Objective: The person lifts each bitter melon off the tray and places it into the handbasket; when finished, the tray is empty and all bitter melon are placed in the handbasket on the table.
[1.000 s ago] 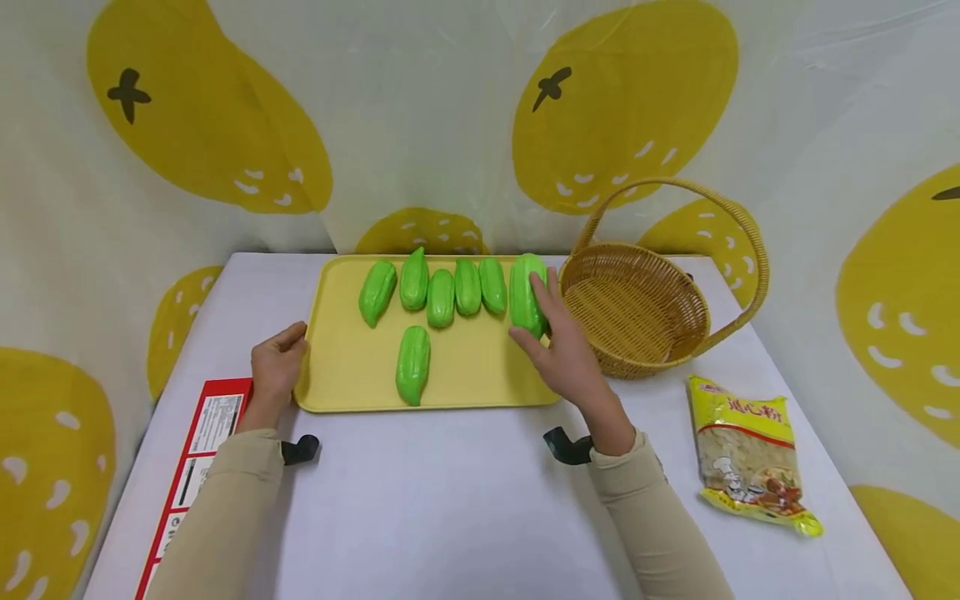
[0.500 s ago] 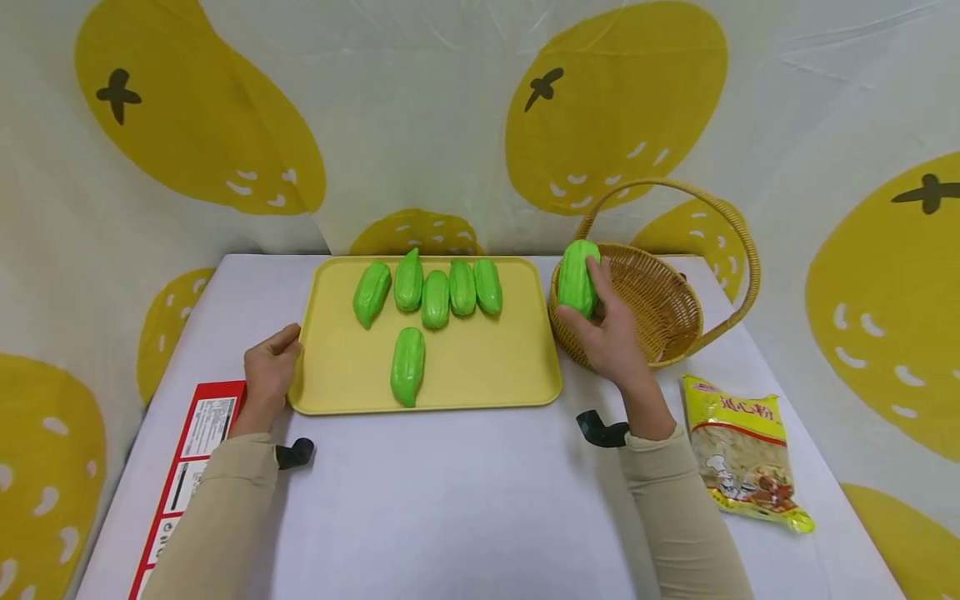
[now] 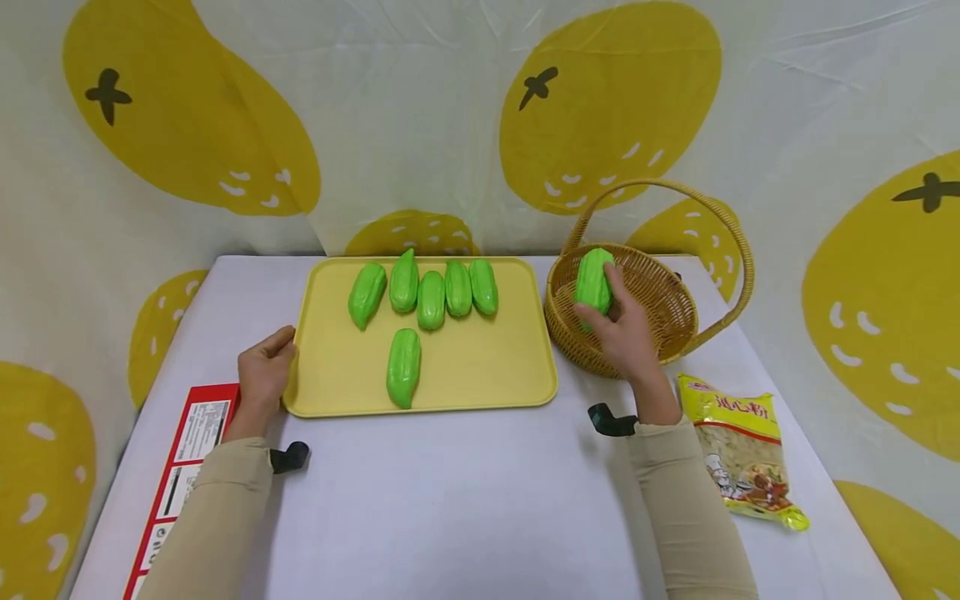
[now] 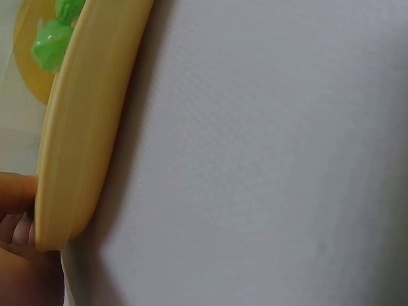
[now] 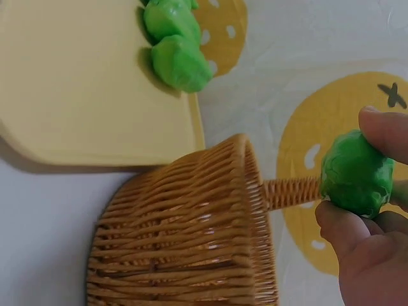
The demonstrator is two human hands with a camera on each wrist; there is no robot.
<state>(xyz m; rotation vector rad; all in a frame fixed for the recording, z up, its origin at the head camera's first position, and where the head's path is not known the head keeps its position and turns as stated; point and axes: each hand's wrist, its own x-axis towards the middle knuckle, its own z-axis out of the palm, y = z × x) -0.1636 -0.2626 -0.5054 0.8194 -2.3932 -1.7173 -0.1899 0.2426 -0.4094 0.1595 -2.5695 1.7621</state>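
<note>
Currently, your right hand is pinching a green ribbed vegetable between thumb and fingers, holding it above the left part of the wicker basket. Your left hand is gripping the left edge of the yellow tray, where six other green vegetables are lying. A yellow packet is resting on the table near your right sleeve.

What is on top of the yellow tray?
On the tray lie six green vegetables: five roughly in a row at the back, one nearer the front. The tray's surface beneath them is hidden.
</note>
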